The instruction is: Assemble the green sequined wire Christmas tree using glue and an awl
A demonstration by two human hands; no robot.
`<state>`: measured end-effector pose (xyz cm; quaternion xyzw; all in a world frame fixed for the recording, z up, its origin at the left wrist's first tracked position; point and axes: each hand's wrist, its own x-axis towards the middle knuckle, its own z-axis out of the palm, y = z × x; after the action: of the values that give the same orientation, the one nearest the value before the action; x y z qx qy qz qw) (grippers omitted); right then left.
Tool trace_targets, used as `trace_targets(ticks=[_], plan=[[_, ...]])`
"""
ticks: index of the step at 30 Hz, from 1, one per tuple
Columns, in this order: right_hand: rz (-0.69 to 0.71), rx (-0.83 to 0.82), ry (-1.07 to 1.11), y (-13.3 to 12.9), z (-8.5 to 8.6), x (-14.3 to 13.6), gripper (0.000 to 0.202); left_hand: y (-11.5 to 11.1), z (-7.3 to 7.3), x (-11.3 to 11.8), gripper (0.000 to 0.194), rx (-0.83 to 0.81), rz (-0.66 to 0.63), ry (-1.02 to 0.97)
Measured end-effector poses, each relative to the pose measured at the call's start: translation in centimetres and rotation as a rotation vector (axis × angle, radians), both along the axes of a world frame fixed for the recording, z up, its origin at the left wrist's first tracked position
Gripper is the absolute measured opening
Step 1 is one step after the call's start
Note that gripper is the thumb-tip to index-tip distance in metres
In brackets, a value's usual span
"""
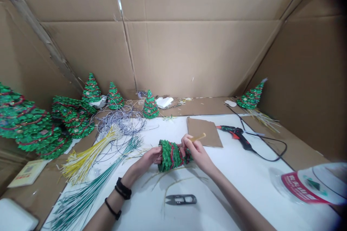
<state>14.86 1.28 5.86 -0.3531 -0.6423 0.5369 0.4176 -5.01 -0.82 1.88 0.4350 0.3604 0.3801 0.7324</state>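
Observation:
A small green artificial Christmas tree (170,155) with red garland lies on its side above the white table surface. My left hand (152,157) grips it at the wide base, some fingers hidden behind or inside it. At the narrow end, my right hand (193,148) is closed around a tan stick-like tool (200,137) whose end sticks out past the fingers. The right fingertips press close to the tree's garland; exactly what they touch there is hidden. Thin snips (181,199) lie on the table below the tree, beside loose pale wire ties (166,189).
Bundles of yellow-white ties (90,155) and green ties (92,184) lie left, near tangled purple-white wire (121,121). A glue gun (235,133) rests by a cardboard piece (203,130). Finished trees (150,105) stand behind. A large bottle (311,184) is at right.

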Motion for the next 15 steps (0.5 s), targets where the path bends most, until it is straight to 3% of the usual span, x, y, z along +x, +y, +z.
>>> trace_targets(ticks=[6, 11, 15], plan=[[-0.047, 0.008, 0.118, -0.2, -0.7, -0.1, 0.034, 0.5, -0.3, 1.0, 0.026, -0.015, 0.037, 0.171], [-0.083, 0.005, 0.191, -0.4, -1.6, -0.4, 0.032, 0.6, 0.0, 2.4, 0.028, 0.100, 0.093, 0.071], [-0.109, 0.009, 0.248, -0.5, -2.3, -0.7, 0.031, 0.5, -0.2, 2.8, 0.025, 0.082, 0.133, 0.055]])
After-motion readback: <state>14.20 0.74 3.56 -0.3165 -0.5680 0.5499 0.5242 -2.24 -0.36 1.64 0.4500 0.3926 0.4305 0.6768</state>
